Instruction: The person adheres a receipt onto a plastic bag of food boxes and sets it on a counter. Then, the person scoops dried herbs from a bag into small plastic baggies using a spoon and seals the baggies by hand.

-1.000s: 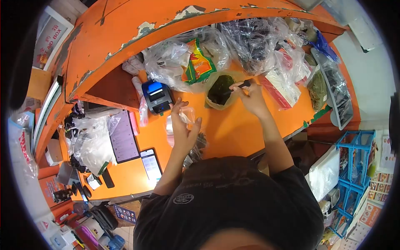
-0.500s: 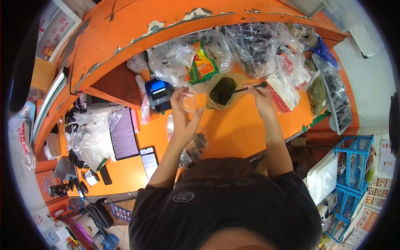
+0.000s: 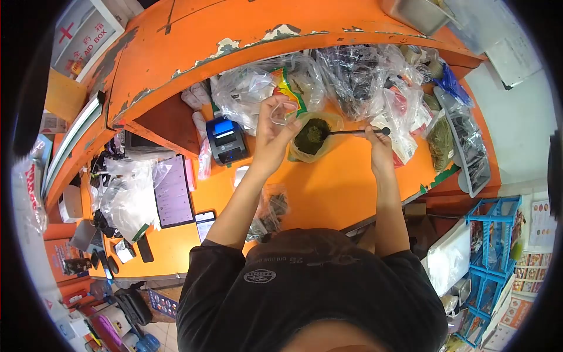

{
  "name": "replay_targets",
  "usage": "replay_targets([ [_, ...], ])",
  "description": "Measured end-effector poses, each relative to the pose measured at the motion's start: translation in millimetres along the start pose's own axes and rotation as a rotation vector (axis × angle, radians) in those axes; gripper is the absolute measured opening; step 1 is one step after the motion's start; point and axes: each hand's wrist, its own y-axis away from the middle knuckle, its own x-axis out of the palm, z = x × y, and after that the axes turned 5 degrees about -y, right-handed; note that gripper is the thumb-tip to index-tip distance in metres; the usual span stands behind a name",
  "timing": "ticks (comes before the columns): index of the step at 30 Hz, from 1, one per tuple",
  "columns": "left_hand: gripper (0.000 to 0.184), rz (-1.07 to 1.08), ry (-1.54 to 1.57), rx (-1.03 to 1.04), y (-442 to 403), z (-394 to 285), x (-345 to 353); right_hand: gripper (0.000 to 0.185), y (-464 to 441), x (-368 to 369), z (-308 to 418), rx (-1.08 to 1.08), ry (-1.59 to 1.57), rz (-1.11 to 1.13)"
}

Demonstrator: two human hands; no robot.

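Head view: left hand, clear plastic container held between thumb and fingers, had moved up beside the open bag on the orange counter, bringing container near contents; right hand pinched the dark-handled utensil, its end in the bag.

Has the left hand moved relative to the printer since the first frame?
Yes. Against the printer, the left hand has moved away to the right and farther forward, and is now at the left side of the open bag.
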Motion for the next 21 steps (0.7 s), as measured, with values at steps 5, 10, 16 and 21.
replay_targets([
  [5, 0.045, -0.029, 0.039, -0.033, 5.0, 5.2, -6.4, 0.027, 1.4, 0.7, -1.2, -0.083, 0.047, 0.015],
  [10, 0.044, -0.056, 0.069, -0.058, 7.6, 2.9, -11.1, 0.024, 0.3, 3.5, -2.1, -0.046, 0.009, 0.019],
  [16, 0.043, 0.004, 0.009, -0.086, 7.3, 7.4, -14.9, 0.023, -0.8, 0.5, 4.6, -0.019, -0.109, 0.003],
  [21, 0.042, 0.166, -0.051, -0.101, 0.4, 16.9, -6.2, 0.026, -1.0, -16.0, 42.8, -0.078, -0.245, 0.104],
])
